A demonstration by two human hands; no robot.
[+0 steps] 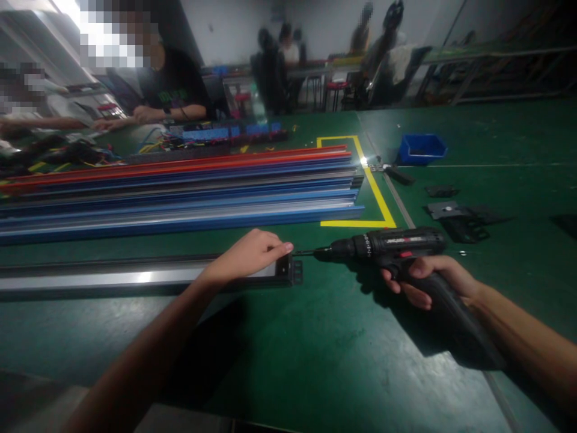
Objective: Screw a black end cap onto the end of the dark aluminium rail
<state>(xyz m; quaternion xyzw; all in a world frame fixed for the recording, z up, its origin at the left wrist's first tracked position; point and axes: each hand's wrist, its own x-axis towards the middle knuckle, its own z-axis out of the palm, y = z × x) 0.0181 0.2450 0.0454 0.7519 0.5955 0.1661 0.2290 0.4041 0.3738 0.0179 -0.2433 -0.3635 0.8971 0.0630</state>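
Blue bin (422,150), yellow tape (379,195) beyond the drill (406,242)

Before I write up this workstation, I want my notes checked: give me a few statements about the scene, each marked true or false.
1. The right hand grips a black drill. True.
2. The left hand holds a second drill. False: it is at the end of a long bar.
3. The drill bit points toward the left hand. True.
4. The blue bin stands to the left of the yellow outline in the picture. False: it stands to the right of it.
5. The orange strips lie farther back than the blue strips. True.
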